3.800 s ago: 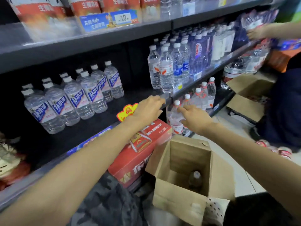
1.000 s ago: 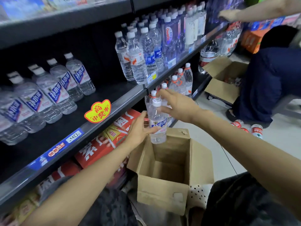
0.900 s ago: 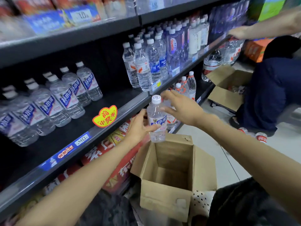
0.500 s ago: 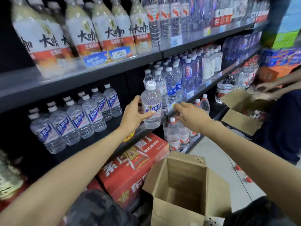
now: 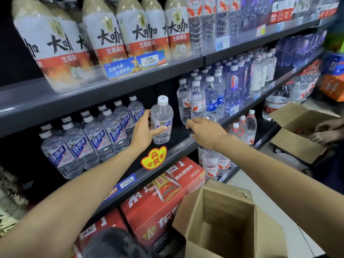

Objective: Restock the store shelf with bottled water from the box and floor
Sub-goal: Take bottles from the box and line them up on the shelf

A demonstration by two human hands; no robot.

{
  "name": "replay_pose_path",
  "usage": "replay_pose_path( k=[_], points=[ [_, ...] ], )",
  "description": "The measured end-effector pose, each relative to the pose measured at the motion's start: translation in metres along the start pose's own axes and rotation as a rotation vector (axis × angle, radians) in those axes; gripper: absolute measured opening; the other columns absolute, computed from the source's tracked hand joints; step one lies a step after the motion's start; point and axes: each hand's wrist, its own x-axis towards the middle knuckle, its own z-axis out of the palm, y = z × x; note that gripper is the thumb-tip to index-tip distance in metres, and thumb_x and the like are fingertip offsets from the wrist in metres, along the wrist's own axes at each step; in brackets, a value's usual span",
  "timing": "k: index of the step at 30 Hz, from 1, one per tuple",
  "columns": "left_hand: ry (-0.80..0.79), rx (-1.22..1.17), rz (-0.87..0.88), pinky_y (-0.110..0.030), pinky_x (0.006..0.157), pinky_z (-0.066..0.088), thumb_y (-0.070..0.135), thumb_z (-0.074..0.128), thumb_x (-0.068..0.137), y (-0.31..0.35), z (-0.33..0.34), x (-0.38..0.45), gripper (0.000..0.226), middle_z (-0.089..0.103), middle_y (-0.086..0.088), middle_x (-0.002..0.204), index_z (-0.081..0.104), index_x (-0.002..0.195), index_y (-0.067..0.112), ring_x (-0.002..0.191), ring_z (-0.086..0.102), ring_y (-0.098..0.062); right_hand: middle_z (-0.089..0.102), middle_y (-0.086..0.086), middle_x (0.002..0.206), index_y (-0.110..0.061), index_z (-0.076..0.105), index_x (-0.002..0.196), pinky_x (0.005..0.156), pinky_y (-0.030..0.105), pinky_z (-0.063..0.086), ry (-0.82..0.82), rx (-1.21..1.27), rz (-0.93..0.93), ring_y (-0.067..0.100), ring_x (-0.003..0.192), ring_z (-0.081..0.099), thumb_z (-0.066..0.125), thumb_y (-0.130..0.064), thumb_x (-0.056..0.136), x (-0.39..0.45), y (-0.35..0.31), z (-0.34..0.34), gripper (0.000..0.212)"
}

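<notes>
Upright, cap up, in the left hand (image 5: pixel 144 132), fingers and thumb wrapped round the water bottle (image 5: pixel 161 121) just above the shelf (image 5: pixel 178 148), with the gap beside the matching row (image 5: pixel 89 138) straight behind it; right hand (image 5: pixel 206 132) spread, holding nothing, just right of the bottle.

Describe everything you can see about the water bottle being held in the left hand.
The water bottle is small, of clear plastic, with a white screw cap and a blue-and-white label with a red patch round its middle. It looks full and sealed. It stands upright above the front of the middle shelf, right of a row of matching bottles. The left hand holds it, thumb across the label, fingers behind. The right hand is close but apart.
</notes>
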Motion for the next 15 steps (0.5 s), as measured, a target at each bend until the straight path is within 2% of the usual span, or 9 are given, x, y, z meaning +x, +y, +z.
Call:
replay_pose_path(
  k=[2,8,11,15],
  points=[
    [0.010,0.017,-0.038,-0.025,0.093,0.045,0.031,0.083,0.071,-0.011,0.000,0.004,0.071,0.060,0.000,0.129,0.047,0.130,0.016,0.115,0.055,-0.011,0.050,0.007,0.124,-0.014,0.044,0.127,0.085,0.041,0.045,-0.004,-0.005,-0.016,0.030,0.115,0.051,0.050,-0.024,0.098,0.012,-0.007,0.006,0.031],
    [0.055,0.054,-0.178,-0.037,0.104,0.043,0.025,0.079,0.079,-0.047,0.000,0.015,0.062,0.056,-0.008,0.134,0.046,0.130,0.010,0.124,0.052,-0.022,0.051,0.008,0.124,-0.014,0.044,0.127,0.081,0.040,0.044,-0.031,0.027,-0.060,0.031,0.113,0.052,0.052,-0.025,0.097,0.053,-0.027,0.033,0.033],
    [0.067,0.061,-0.219,-0.039,0.106,0.043,0.020,0.077,0.080,-0.060,-0.002,0.021,0.059,0.056,-0.011,0.134,0.046,0.129,0.006,0.123,0.053,-0.026,0.050,0.010,0.128,-0.015,0.038,0.136,0.078,0.039,0.044,-0.056,0.121,-0.042,0.032,0.114,0.053,0.052,-0.025,0.098,0.074,-0.036,0.047,0.042],
    [0.097,0.133,-0.294,-0.046,0.104,0.043,0.027,0.078,0.079,-0.080,-0.006,0.029,0.060,0.056,-0.010,0.132,0.046,0.127,0.007,0.122,0.053,-0.028,0.048,0.011,0.139,-0.016,0.025,0.148,0.086,0.045,0.051,-0.072,0.270,-0.014,0.033,0.119,0.053,0.051,-0.024,0.098,0.101,-0.051,0.059,0.058]
  ],
)
